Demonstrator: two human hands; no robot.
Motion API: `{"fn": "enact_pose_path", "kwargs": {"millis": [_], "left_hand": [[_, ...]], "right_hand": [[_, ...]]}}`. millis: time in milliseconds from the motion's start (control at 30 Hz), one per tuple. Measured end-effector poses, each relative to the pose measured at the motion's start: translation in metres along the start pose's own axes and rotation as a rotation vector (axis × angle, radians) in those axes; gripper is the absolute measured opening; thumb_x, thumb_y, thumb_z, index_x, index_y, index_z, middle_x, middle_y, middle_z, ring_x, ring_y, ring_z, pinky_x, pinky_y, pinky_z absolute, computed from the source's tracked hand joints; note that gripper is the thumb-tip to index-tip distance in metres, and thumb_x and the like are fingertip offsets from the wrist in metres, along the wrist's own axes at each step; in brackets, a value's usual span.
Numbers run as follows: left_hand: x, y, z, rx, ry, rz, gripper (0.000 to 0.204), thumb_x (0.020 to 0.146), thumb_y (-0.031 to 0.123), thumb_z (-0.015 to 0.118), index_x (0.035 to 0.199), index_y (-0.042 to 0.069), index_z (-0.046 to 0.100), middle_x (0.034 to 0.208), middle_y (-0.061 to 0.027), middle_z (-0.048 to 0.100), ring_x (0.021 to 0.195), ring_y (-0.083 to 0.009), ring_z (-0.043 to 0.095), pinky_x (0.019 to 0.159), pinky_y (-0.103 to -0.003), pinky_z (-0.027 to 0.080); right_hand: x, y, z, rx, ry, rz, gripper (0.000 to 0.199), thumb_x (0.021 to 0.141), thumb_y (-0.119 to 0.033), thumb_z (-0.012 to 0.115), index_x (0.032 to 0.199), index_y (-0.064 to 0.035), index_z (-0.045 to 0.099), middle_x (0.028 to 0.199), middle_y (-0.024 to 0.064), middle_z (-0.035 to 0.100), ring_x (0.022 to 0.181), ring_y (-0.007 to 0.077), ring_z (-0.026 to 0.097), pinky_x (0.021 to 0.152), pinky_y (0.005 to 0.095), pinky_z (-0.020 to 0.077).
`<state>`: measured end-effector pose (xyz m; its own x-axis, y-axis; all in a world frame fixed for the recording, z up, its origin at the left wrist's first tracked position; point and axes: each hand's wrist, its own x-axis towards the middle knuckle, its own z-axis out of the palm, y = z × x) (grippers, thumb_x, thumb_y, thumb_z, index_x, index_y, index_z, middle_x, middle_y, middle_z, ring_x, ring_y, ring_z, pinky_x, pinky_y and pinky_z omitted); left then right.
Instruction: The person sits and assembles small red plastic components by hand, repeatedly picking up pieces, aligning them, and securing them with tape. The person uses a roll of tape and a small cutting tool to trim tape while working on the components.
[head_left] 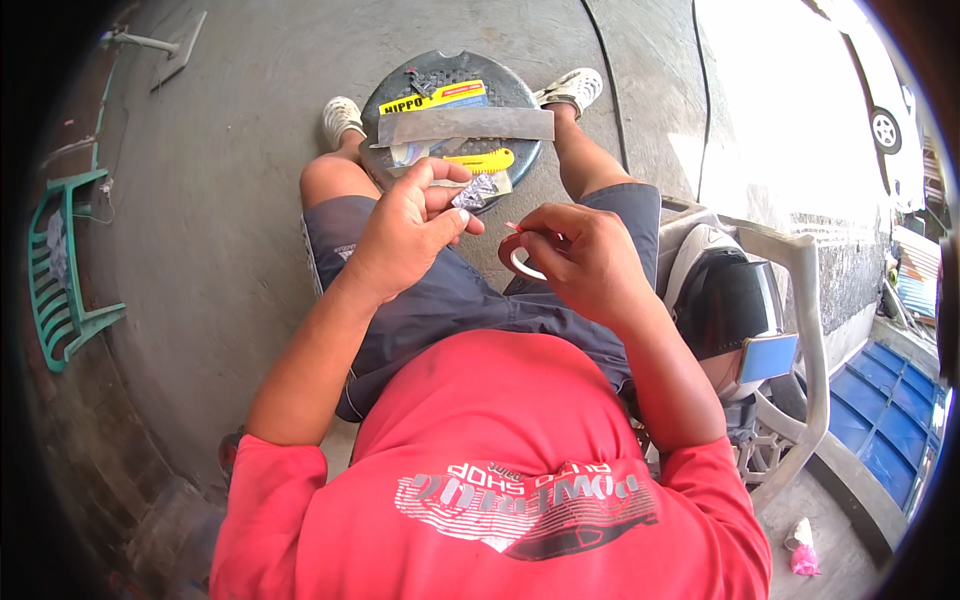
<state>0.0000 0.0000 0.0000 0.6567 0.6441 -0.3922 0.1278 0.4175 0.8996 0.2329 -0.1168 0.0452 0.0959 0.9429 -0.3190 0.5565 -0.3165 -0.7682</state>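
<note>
My left hand (405,225) is closed, pinching a small crumpled silvery piece (474,191) with a dark pattern between fingers and thumb. Just right of it, my right hand (590,250) grips a roll of tape (518,263). The roll shows a white inner ring and red outer tape, and a short red end sticks up by the fingertips. Both hands are over my lap. Beyond them, a round dark stool (516,92) bears a yellow-handled utility knife (482,161), a flat grey strip (465,125), a yellow and blue package (455,97) and a small dark item (421,83).
A pale plastic chair (812,310) with a black helmet (735,300) stands close on my right. At left is a green plastic chair (55,280). Dark cables (612,90) cross the concrete floor. Blue panels (880,400) and a white car (880,90) are farther right.
</note>
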Motion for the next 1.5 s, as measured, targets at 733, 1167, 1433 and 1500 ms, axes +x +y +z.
{"fn": "enact_pose_path", "kwargs": {"millis": [733, 1167, 1433, 1500], "left_hand": [[-0.024, 0.02, 0.017, 0.301, 0.0, 0.084, 0.019, 0.109, 0.002, 0.073, 0.127, -0.002, 0.076, 0.109, -0.0023, 0.082, 0.089, -0.0039, 0.071, 0.078, -0.022, 0.059], [-0.023, 0.023, 0.011, 0.294, -0.029, 0.09, 0.02, 0.108, 0.001, 0.075, 0.128, -0.002, 0.076, 0.104, -0.0034, 0.082, 0.083, -0.0048, 0.068, 0.074, -0.022, 0.056], [-0.025, 0.029, 0.011, 0.281, -0.034, 0.043, 0.021, 0.108, 0.001, 0.074, 0.128, -0.003, 0.077, 0.104, -0.0044, 0.083, 0.09, -0.0049, 0.073, 0.079, -0.022, 0.059], [-0.025, 0.03, 0.012, 0.295, -0.031, 0.047, 0.021, 0.108, 0.001, 0.075, 0.128, -0.003, 0.077, 0.103, -0.0037, 0.083, 0.088, -0.0042, 0.072, 0.077, -0.021, 0.059]], "right_hand": [[-0.007, -0.037, 0.019, -0.188, 0.185, -0.255, 0.01, 0.097, -0.015, 0.074, 0.095, -0.0052, 0.074, 0.086, 0.0147, 0.076, 0.076, 0.0406, 0.075, 0.067, 0.0519, 0.0592], [-0.009, -0.039, 0.024, -0.214, 0.224, -0.261, 0.009, 0.098, -0.016, 0.08, 0.099, -0.0079, 0.075, 0.085, 0.0131, 0.076, 0.075, 0.0366, 0.077, 0.065, 0.0469, 0.0581], [-0.004, -0.038, 0.025, -0.161, 0.228, -0.26, 0.013, 0.096, -0.015, 0.072, 0.091, -0.0029, 0.073, 0.078, 0.0203, 0.074, 0.074, 0.043, 0.076, 0.069, 0.0551, 0.0597], [-0.003, -0.038, 0.024, -0.173, 0.218, -0.247, 0.014, 0.096, -0.016, 0.072, 0.09, -0.0033, 0.073, 0.076, 0.0204, 0.074, 0.074, 0.0433, 0.076, 0.069, 0.0555, 0.0596]]}}
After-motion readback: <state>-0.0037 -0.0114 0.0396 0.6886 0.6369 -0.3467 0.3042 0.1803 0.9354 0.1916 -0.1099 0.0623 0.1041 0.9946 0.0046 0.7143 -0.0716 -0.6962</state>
